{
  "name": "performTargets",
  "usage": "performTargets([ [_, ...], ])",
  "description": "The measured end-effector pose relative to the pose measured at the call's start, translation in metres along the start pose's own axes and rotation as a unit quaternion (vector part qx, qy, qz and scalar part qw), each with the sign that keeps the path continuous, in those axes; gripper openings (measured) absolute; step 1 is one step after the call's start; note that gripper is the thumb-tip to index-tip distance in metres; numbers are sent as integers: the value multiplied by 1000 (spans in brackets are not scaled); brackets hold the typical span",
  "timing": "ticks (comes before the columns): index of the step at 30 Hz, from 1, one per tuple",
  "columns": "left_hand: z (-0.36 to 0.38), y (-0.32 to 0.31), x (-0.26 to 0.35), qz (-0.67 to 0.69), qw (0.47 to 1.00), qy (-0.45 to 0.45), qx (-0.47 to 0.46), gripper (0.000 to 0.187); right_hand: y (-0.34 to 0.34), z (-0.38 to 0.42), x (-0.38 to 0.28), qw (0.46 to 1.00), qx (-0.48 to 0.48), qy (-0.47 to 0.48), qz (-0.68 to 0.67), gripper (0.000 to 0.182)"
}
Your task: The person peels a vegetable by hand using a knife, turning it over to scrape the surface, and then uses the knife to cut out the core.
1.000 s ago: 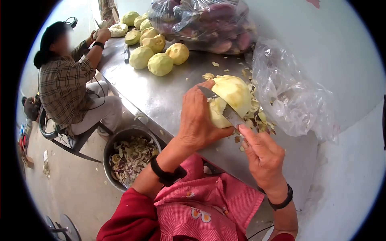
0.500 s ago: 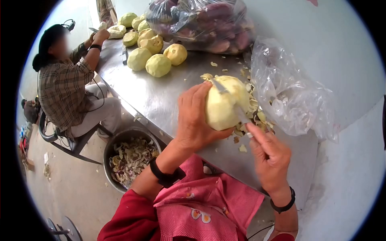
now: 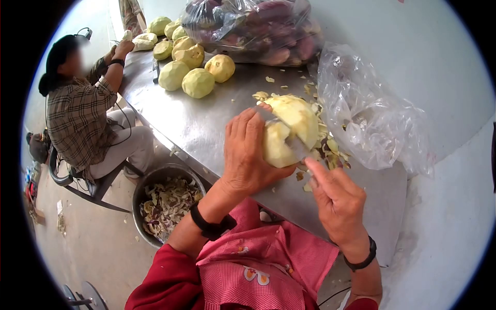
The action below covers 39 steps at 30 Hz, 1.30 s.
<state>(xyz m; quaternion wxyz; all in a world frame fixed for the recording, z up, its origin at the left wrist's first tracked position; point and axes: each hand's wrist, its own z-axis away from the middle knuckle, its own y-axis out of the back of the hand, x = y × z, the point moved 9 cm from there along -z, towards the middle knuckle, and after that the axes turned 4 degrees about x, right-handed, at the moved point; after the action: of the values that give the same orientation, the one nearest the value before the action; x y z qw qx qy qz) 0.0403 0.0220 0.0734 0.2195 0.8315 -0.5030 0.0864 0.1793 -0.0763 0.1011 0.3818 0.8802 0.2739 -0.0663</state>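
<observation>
My left hand [image 3: 242,150] cups a large, pale-yellow peeled eggplant [image 3: 298,116] from the left, its thumb underneath. My right hand [image 3: 338,199] grips a knife [image 3: 296,146] by its handle, index finger stretched along it. The blade lies across the eggplant's near left face. Its middle is hidden under flesh, and metal shows on both sides. Small peelings [image 3: 330,150] lie on the metal table [image 3: 212,124] beyond and to the right of the eggplant.
Several peeled eggplants [image 3: 198,83] stand at the table's back left, beside a clear bag of purple eggplants [image 3: 258,36]. A crumpled plastic bag [image 3: 372,119] lies right. A metal bowl of peelings [image 3: 142,227] stands on the floor. A seated person [image 3: 82,103] works at the left.
The blade has shifted slightly towards the left and down on the eggplant, and my right hand has moved left with it. The whole view has shifted a little.
</observation>
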Motion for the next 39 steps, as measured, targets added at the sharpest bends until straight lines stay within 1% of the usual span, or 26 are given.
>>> performTargets([
  [3, -1, 0, 2, 0, 1000, -2, 1, 98, 3, 1, 12, 999, 29, -17, -10, 48],
  [7, -1, -1, 3, 6, 1000, -16, -3, 98, 8, 4, 21, 999, 11, -32, -5, 46],
  [9, 5, 6, -4, 14, 1000, -8, -6, 100, 18, 9, 51, 994, 54, -87, 48, 41],
  [10, 6, 8, -7, 21, 1000, 0, -10, 103, 21, 11, 62, 992, 56, -114, 24, 34],
  [11, 4, 8, -8, 20, 1000, -2, -9, 103, 22, 13, 63, 992, 57, -112, 23, 34],
  [13, 5, 9, -5, 27, 1000, -3, -5, 103, 21, 16, 63, 983, 46, -158, -80, 29],
  [14, 6, 7, -3, 28, 1000, -2, -6, 103, 25, 16, 60, 983, 45, -160, -79, 29],
  [16, 3, 3, 4, 5, 999, -32, -18, 103, 26, 14, 61, 964, 45, -223, -137, 28],
  [17, 2, 3, 5, 4, 999, -34, -17, 103, 26, 11, 56, 964, 47, -222, -138, 28],
  [19, 2, 1, 9, 14, 999, -40, -20, 93, 22, 4, 33, 981, 26, -143, -128, 30],
  [21, 4, 2, 10, 19, 999, -42, -15, 94, 14, 4, 26, 983, 13, -133, -129, 30],
  [23, 5, 4, 8, 20, 999, -43, -8, 94, 9, 3, 18, 988, 23, -83, -127, 31],
  [26, 4, 6, 6, 26, 999, -42, -4, 95, 7, 4, 29, 990, -2, -108, -90, 29],
  [27, 3, 4, 7, 9, 999, -43, -14, 99, 9, 5, 33, 990, -1, -109, -89, 29],
  [28, 3, 3, 7, -8, 999, -44, -23, 103, 12, 8, 47, 986, 18, -149, -68, 30],
  [29, 3, 4, 5, -8, 999, -45, -21, 103, 15, 12, 62, 981, 36, -187, -47, 31],
  [30, 6, 7, 2, 3, 999, -40, -16, 104, 16, 16, 76, 975, 28, -213, -53, 30],
  [31, 7, 8, 0, 13, 999, -36, -11, 104, 18, 20, 80, 975, 29, -213, -52, 30],
  [33, 6, 8, -4, 18, 999, -19, -17, 105, 17, 27, 87, 954, 50, -259, -142, 29],
  [34, 8, 8, -6, 23, 999, -3, -26, 105, 17, 27, 84, 953, 47, -262, -143, 29],
  [37, 7, 6, -7, 4, 999, 7, -37, 107, 17, 18, 66, 951, 32, -261, -162, 28],
  [39, 7, 7, -7, -1, 999, 9, -36, 107, 18, 11, 36, 979, 40, -149, -132, 27],
])
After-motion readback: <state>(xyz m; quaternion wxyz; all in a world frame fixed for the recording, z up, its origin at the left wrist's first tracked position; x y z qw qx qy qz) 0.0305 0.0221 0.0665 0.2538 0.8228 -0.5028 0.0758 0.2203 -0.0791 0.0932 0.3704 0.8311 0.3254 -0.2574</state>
